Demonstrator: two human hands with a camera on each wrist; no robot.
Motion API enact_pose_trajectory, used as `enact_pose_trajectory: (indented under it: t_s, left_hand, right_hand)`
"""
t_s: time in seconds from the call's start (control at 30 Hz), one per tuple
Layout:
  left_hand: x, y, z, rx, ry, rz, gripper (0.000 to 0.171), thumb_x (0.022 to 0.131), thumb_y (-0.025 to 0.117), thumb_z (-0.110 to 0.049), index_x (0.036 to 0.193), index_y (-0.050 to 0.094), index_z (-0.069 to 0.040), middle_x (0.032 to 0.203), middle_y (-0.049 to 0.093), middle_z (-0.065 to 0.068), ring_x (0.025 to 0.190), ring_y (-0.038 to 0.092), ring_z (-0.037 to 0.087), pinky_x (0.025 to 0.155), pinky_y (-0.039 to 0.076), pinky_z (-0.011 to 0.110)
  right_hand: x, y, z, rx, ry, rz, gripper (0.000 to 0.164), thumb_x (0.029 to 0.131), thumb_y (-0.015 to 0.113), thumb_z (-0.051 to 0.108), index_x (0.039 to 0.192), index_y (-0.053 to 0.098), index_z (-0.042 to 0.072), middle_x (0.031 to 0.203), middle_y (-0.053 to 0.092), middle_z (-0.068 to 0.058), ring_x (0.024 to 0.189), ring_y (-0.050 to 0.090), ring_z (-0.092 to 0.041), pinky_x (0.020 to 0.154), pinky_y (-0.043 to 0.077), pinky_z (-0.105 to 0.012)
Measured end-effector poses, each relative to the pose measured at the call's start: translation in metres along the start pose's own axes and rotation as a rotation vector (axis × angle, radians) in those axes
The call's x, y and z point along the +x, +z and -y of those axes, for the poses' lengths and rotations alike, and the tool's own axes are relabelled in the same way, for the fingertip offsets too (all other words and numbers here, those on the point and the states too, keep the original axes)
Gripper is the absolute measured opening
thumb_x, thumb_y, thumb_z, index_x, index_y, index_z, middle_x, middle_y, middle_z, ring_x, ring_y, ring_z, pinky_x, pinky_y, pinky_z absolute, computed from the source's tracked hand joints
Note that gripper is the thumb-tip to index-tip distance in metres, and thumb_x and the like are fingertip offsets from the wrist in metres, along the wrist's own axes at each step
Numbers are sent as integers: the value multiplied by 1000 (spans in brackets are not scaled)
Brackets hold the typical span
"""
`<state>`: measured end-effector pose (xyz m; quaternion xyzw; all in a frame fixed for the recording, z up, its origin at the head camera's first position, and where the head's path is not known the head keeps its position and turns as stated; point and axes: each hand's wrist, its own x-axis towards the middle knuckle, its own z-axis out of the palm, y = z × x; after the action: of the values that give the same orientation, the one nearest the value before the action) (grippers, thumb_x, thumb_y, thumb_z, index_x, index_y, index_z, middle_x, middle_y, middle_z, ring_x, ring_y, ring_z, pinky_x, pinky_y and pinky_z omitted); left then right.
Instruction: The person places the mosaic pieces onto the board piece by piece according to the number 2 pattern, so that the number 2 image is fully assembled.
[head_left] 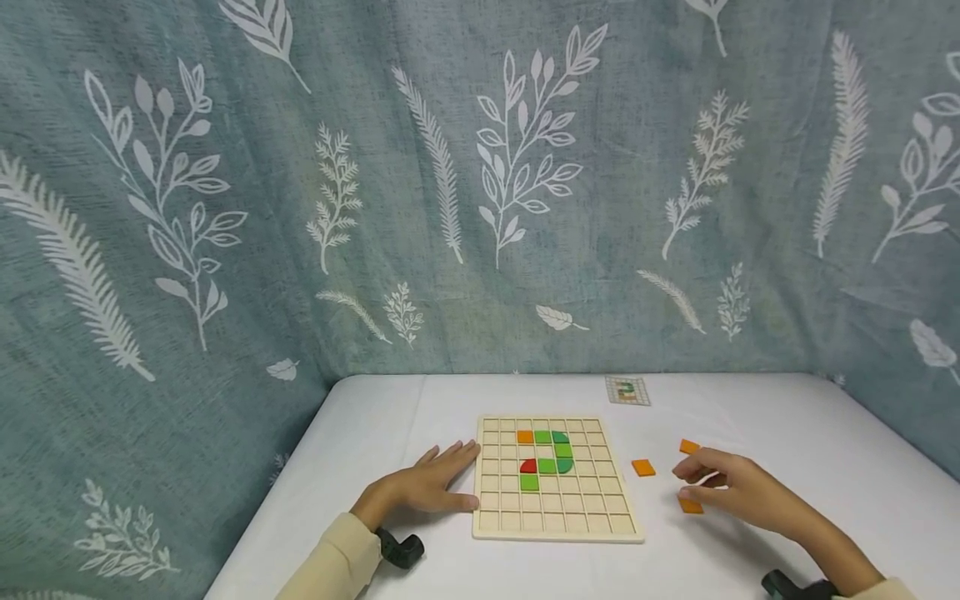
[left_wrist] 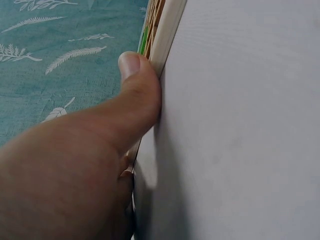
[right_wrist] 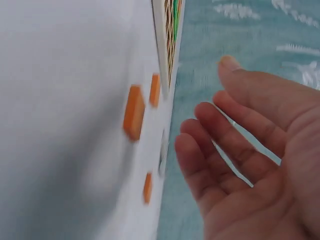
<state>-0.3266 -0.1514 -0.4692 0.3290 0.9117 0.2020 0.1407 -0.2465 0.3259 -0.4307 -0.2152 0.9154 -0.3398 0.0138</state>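
A pale wooden grid board [head_left: 558, 537] lies on the table, bearing an orange square [head_left: 525, 437], a red rounded piece [head_left: 528, 466] and several green pieces in a hooked shape. My left hand [head_left: 429, 487] rests at the board's left edge with fingers spread; its thumb [left_wrist: 142, 82] touches the rim in the left wrist view. Right of the board, my right hand [head_left: 738, 490] hovers over loose orange tiles, fingers loosely bent and nothing between them. The nearest orange tile [head_left: 691, 506] lies below its thumb. Another orange tile [head_left: 642, 467] is closer to the board, and a third orange tile [head_left: 688, 447] sits behind the fingers.
A small pattern card [head_left: 627, 391] lies near the table's back edge, behind the board. A white cloth covers the table [head_left: 420, 417]. Blue-green curtains [head_left: 450, 292] with white leaf prints hang behind and at both sides.
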Motion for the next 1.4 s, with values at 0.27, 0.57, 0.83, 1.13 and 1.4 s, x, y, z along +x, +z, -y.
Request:
enact_pose_trajectory:
  t_s: [0.27,0.57,0.83,1.13,1.4]
  left_hand:
    - [0,-1,-1,-3,-8,2,93,94,59,-58,161,16,-11,169,15,5,157,10,25,127,4,54]
    - [2,-2,-4,2,-12,7,93,94,59,-59,161,15,-11,169,15,4,157,10,25,127,3,54]
    - [4,0,-2,-9,-29,3,95,92,59,-62,162,16,-13,169,15,2,158,9,23,127,2,53]
    - [2,-1,-2,0,-16,-2,94,93,59,-60,161,16,-11,169,15,3,157,10,24,127,3,54]
    - [3,1,-2,0,-28,-1,95,92,59,-61,162,16,-13,169,15,2,157,10,23,127,2,54]
  right_hand:
    - [-7,-3,-24,47,108,45,38,91,73,29,119,68,3,112,70,-10,89,61,5,75,56,-20]
    - [-9,-1,-30,23,88,49,35,90,75,24,115,69,2,106,69,-7,84,58,5,71,54,-20]
    - [-9,6,-29,-10,7,27,35,88,77,25,114,70,3,98,62,0,76,50,2,63,47,-20]
    - [-7,8,-28,-15,-25,19,36,87,77,27,115,71,4,98,64,3,76,50,1,62,47,-21]
    - [-7,10,-25,-48,-19,18,33,88,77,23,113,73,3,97,63,3,76,49,3,63,48,-21]
